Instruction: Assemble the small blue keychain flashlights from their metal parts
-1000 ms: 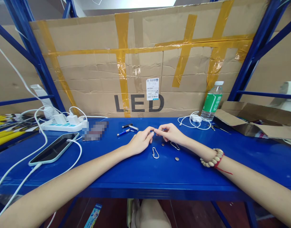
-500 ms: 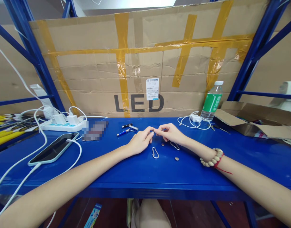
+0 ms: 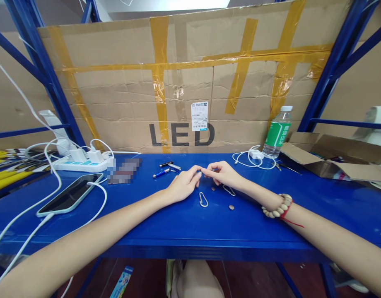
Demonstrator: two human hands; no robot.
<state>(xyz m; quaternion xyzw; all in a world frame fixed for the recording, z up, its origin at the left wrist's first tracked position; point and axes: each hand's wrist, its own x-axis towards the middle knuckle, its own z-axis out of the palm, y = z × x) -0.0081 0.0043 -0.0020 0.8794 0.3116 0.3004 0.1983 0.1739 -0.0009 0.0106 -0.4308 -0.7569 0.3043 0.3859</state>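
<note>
Above the blue tabletop, my left hand [image 3: 184, 184] and my right hand [image 3: 224, 174] meet at their fingertips. My left thumb is bent toward the index finger, and whatever may be pinched there is too small to make out. The fingers of my right hand are curled, its index finger reaching to the left fingertips. Just below the hands lies a silver carabiner [image 3: 203, 200]; a second carabiner [image 3: 229, 190] is partly under my right wrist. Two small round discs, one disc [image 3: 213, 189] near the fingers and another disc [image 3: 231, 207] closer to me, rest on the table.
Behind my left hand lie a blue penlight-like tube [image 3: 161, 173], a silver tube [image 3: 174, 167] and a black tube [image 3: 166, 164]. A phone [image 3: 71, 195] with white cables and a power strip [image 3: 83, 165] are left. A bottle [image 3: 278, 134] and an open carton [image 3: 329, 159] stand right.
</note>
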